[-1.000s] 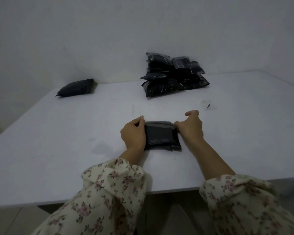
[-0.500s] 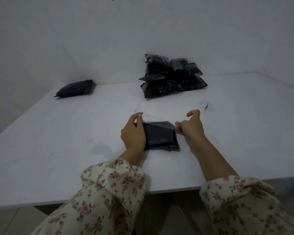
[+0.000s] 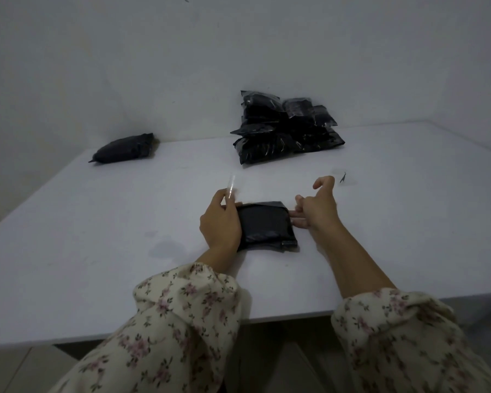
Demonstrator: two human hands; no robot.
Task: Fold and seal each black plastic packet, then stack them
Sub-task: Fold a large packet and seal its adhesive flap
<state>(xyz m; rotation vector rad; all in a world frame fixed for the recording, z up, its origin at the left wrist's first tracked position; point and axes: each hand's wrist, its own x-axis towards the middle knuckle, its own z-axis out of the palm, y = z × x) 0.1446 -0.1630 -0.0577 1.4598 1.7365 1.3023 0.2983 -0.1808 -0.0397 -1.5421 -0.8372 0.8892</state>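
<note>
1. The table point(image 3: 97, 236) is plain white, with a faint grey smudge.
2. The near packet point(image 3: 267, 222) is black with a slight sheen.
3. The pile of packets point(image 3: 287, 131) is glossy black; the lone packet point(image 3: 124, 148) is duller black.
4. The left sleeve point(image 3: 182, 313) and right sleeve point(image 3: 394, 330) are cream, with small pink flowers and dark leaves.
5. The strip point(image 3: 231, 188) is clear.
6. The wall point(image 3: 153, 66) is pale grey-white.

A white table point(image 3: 97, 251) stands against a pale wall point(image 3: 125, 66)

A bare, dim room serving as a makeshift packing spot; plain white walls point(image 3: 238, 38); a white table point(image 3: 97, 251); black packets point(image 3: 284, 140) heaped at the back.
</note>
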